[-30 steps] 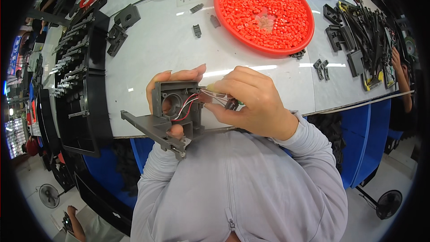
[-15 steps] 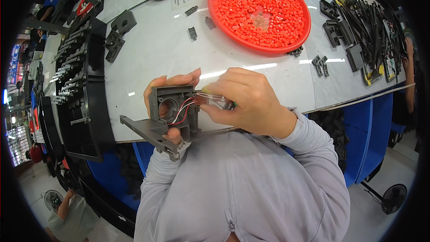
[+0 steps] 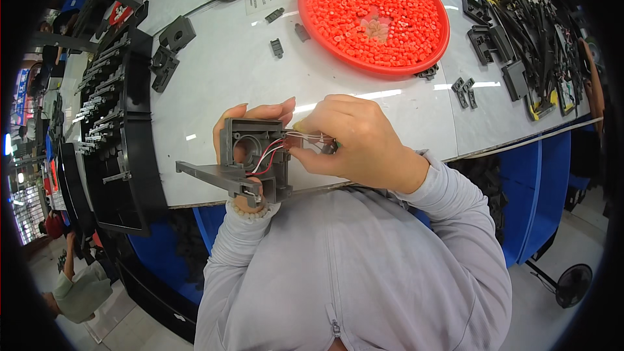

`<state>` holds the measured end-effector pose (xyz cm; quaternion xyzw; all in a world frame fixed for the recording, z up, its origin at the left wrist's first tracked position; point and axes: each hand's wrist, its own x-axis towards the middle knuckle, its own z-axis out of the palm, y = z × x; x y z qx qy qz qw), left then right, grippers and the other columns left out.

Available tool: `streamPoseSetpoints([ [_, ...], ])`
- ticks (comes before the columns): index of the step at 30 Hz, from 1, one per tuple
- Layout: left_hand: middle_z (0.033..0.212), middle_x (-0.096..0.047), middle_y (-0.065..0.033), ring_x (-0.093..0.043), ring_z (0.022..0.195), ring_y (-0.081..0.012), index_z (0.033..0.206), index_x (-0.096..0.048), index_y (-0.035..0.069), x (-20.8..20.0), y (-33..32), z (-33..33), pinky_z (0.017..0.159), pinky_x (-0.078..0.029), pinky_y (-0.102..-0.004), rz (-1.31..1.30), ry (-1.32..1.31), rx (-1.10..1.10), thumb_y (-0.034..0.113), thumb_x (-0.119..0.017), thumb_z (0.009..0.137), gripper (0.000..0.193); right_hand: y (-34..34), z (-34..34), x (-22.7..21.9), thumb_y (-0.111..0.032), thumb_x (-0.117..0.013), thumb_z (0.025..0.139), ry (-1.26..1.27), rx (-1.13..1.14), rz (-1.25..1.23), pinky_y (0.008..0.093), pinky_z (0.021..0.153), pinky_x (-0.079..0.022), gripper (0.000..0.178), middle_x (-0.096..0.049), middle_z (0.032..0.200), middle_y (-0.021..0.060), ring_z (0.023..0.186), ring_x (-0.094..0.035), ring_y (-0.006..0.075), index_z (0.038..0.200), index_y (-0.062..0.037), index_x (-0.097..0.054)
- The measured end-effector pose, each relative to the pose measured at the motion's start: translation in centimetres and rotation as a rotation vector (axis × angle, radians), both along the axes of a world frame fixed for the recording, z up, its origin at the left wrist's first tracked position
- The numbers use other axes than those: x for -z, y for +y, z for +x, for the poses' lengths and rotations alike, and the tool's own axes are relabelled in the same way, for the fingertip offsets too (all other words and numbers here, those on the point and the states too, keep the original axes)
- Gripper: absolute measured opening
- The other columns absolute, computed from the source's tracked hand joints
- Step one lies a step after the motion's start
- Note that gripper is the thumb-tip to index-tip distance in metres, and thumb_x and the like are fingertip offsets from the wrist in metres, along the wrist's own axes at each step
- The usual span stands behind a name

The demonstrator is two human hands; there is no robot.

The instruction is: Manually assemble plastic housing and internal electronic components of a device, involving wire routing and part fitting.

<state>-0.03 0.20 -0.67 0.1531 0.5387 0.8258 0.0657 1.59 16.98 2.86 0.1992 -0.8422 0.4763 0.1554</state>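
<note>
A dark grey plastic housing (image 3: pixel 228 146) with a round opening is held upright at the table's near edge. My left hand (image 3: pixel 259 112) is closed round it, fingers behind the far side and thumb at the near side. A long grey arm piece (image 3: pixel 208 175) juts out from the housing to the left. Red and white wires (image 3: pixel 265 155) run out of the housing to the right. Closed in a pinch, my right hand (image 3: pixel 354 136) holds these wires at the housing's right edge, where they meet a small reddish-brown part (image 3: pixel 294 142). The fingers partly hide that part.
Beyond my hands stands a red round tray (image 3: pixel 422 58) of small orange-red plastic pieces. Small dark parts (image 3: pixel 277 48) lie on the white table. A black rack (image 3: pixel 140 156) borders the left; dark strips and parts (image 3: pixel 536 52) are heaped at the right. Blue bins (image 3: pixel 520 182) sit below.
The housing has tilted slightly in my left hand, and the jutting arm piece has swung up closer to level. My right hand keeps its pinch on the wires. A person at lower left has shifted.
</note>
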Motion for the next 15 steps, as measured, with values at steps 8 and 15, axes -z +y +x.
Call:
streamPoseSetpoints([
  [8,0.118,-0.05,-0.0226,-0.051,0.112,-0.0408,0.13,-0.028,0.004,0.0,0.2,-0.6,0.096,-0.044,-0.0457,0.072,0.059,0.056,0.052,-0.067,0.075,0.082,0.1,-0.2,0.2,-0.011,-0.071,0.067,-0.088,-0.007,-0.056,0.0326,0.053,-0.046,0.017,-0.059,0.066,0.0083,0.059,-0.058,0.0224,0.079,-0.0036,-0.06],
  [15,0.116,-0.051,-0.0237,-0.051,0.112,-0.0388,0.129,-0.029,0.002,-0.2,0.5,-0.5,0.097,-0.043,-0.045,-0.068,0.081,-0.013,0.055,-0.071,0.07,0.09,-0.1,-0.4,1.3,-0.008,-0.075,0.065,0.002,0.053,-0.084,0.0244,0.045,-0.043,0.02,-0.053,0.06,0.0029,0.049,-0.052,0.0133,0.08,-0.0045,-0.061],
])
